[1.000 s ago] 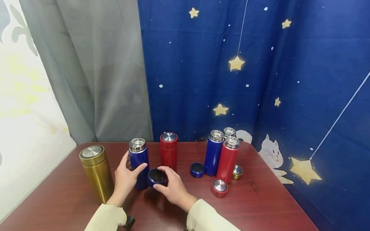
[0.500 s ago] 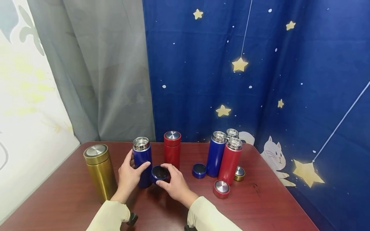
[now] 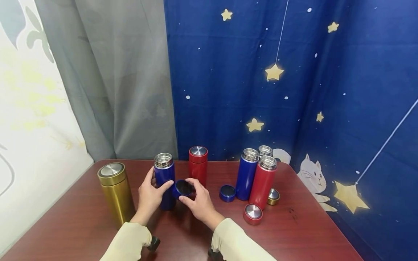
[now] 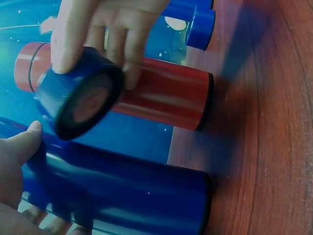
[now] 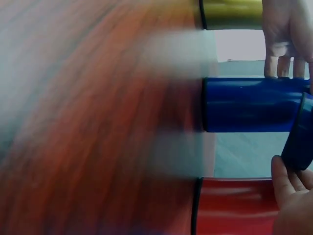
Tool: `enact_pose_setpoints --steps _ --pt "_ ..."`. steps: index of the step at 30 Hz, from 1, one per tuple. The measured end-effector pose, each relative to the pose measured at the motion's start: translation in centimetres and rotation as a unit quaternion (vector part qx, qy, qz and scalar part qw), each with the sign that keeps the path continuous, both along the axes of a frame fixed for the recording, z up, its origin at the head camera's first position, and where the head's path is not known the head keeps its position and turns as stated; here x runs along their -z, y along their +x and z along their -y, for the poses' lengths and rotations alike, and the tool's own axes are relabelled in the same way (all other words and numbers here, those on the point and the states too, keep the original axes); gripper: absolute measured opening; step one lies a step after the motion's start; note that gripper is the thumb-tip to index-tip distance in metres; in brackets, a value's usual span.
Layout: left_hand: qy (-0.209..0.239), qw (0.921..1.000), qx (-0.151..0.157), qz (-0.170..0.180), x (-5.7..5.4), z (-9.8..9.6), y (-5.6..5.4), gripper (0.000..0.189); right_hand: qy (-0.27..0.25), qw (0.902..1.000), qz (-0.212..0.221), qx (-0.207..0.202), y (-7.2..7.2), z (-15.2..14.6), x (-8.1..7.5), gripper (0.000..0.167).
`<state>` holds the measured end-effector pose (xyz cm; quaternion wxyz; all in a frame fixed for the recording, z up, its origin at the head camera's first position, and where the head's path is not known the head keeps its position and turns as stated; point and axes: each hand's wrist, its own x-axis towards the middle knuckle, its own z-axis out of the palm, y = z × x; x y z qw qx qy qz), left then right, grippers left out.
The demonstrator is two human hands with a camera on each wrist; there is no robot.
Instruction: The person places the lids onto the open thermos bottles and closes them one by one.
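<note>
My left hand (image 3: 151, 195) grips a blue thermos bottle (image 3: 166, 174) around its body; the bottle stands upright on the table, its steel mouth uncovered. Between thumb and fingers of my right hand (image 3: 200, 203) is a blue lid (image 3: 183, 188), raised off the table beside that bottle and below its mouth. In the left wrist view the lid (image 4: 88, 98) is tilted, its dark-rimmed underside showing. A red thermos (image 3: 198, 165) with its lid on stands just behind the right hand. The right wrist view shows the lid (image 5: 298, 137) overlapping the upper body of the blue bottle (image 5: 249, 105).
A gold thermos (image 3: 115, 192), lid on, stands left of my left hand. To the right are an uncovered blue bottle (image 3: 245, 177), a red one (image 3: 263, 185) and another partly hidden behind. Blue (image 3: 227, 193), red (image 3: 253, 214) and gold (image 3: 273, 196) lids lie near them on the table (image 3: 294, 235).
My right hand has lifted the blue lid a little higher along the bottle's side. The left hand keeps its grip on the bottle. The whole head view has shifted slightly.
</note>
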<state>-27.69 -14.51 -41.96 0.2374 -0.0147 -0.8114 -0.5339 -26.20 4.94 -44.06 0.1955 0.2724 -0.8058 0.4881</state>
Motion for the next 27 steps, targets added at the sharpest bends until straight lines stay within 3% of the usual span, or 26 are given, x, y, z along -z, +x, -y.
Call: enact_pose_setpoints --steps 9,20,27 --pt "-0.001 0.9999 -0.007 -0.013 -0.1 -0.4 -0.4 0.088 -0.061 0.9978 -0.025 0.008 -0.4 -0.2 -0.7 0.052" --pt "0.003 0.9997 -0.017 -0.017 -0.1 -0.6 -0.7 0.084 -0.083 0.9960 -0.032 -0.003 -0.4 0.2 -1.6 0.052" --pt "0.001 0.9998 -0.016 -0.015 -0.1 -0.7 -0.7 0.082 -0.103 0.9931 -0.053 -0.017 1.6 0.7 -4.4 0.050"
